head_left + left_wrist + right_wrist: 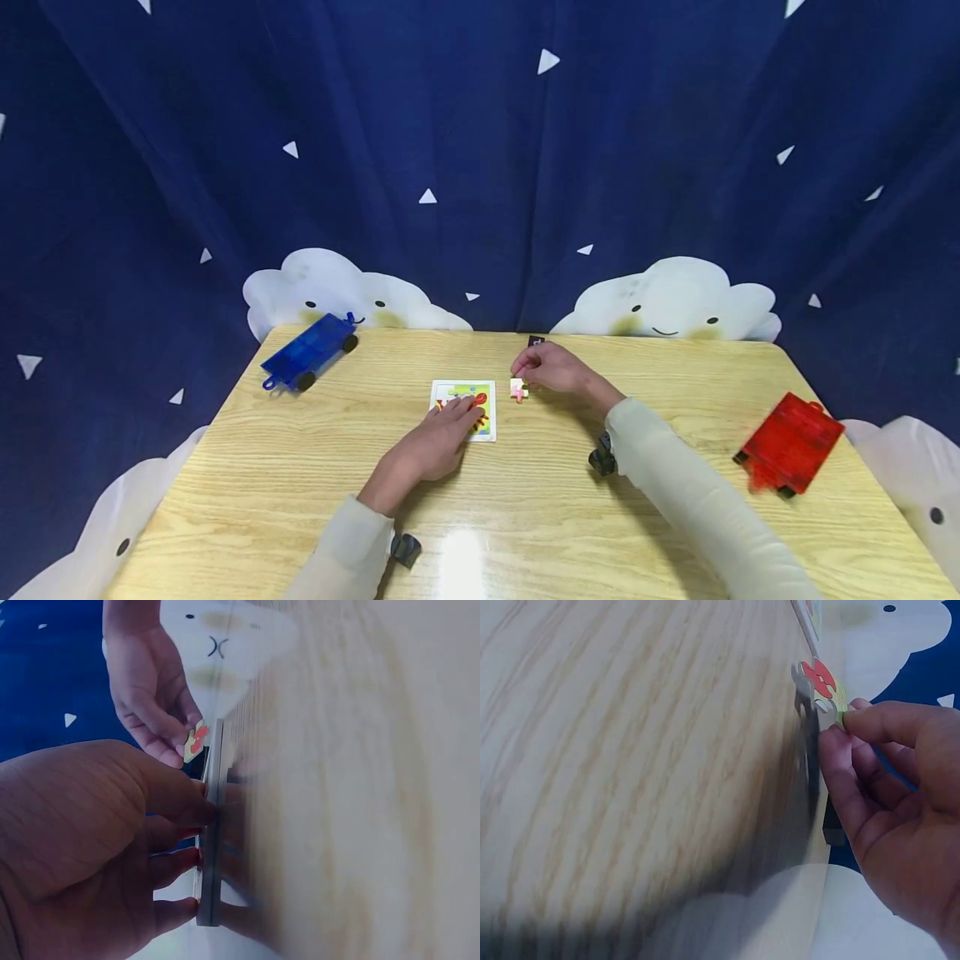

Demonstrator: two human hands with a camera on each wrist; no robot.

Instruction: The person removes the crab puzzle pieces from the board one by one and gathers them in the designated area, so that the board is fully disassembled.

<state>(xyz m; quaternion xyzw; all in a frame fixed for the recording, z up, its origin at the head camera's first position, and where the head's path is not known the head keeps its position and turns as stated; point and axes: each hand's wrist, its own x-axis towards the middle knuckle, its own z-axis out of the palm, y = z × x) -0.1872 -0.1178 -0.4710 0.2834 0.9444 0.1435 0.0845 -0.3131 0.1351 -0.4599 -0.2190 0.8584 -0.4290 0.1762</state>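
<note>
A small jigsaw puzzle [491, 433] in a white frame, with red and yellow-green picture parts, lies in the middle of the table. My left hand [427, 446] rests on it with the fingertips on its face; in the left wrist view the thumb touches the puzzle's edge. Just right of the frame, my right hand [558, 369] pinches a jigsaw piece [518, 388] between thumb and fingers. The right wrist view shows this jigsaw piece [825, 681] tilted above the tabletop, red and yellow-green on its face. My left fingers hide part of the puzzle picture.
On the wooden table [525, 500], a blue toy wagon [311, 346] stands at the far left and a red toy wagon [795, 442] at the right. A small black object [536, 340] sits at the back edge, behind my right hand. A dark blue curtain [480, 125] hangs behind.
</note>
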